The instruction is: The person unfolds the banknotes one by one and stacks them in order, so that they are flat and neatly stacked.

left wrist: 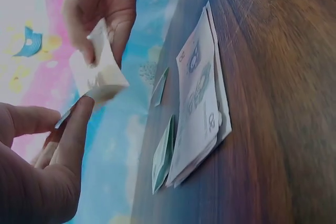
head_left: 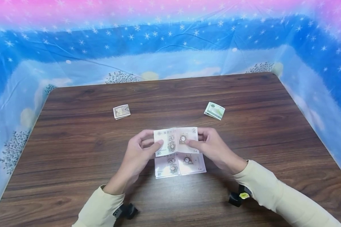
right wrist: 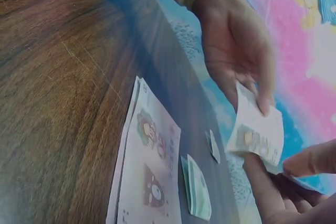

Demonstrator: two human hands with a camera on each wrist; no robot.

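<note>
A pale banknote (head_left: 165,134) marked 20, creased down its middle, is held up between both hands. The left hand (head_left: 137,149) pinches its left end, thumb on the printed face and fingers behind. At the other end the right hand (head_left: 214,148) grips it the same way. Both wrist views show the held note (left wrist: 97,74) bent along its crease, above the table. Below it, a small stack of similar banknotes (head_left: 166,168) lies unfolded on the wood, its upper part hidden by the held note in the head view.
Farther back on the brown wooden table (head_left: 170,97) lie a folded brownish banknote (head_left: 121,111) on the left and a folded green banknote (head_left: 215,111) on the right. A blue and pink snowflake-patterned cloth (head_left: 170,37) hangs around the table's back and sides.
</note>
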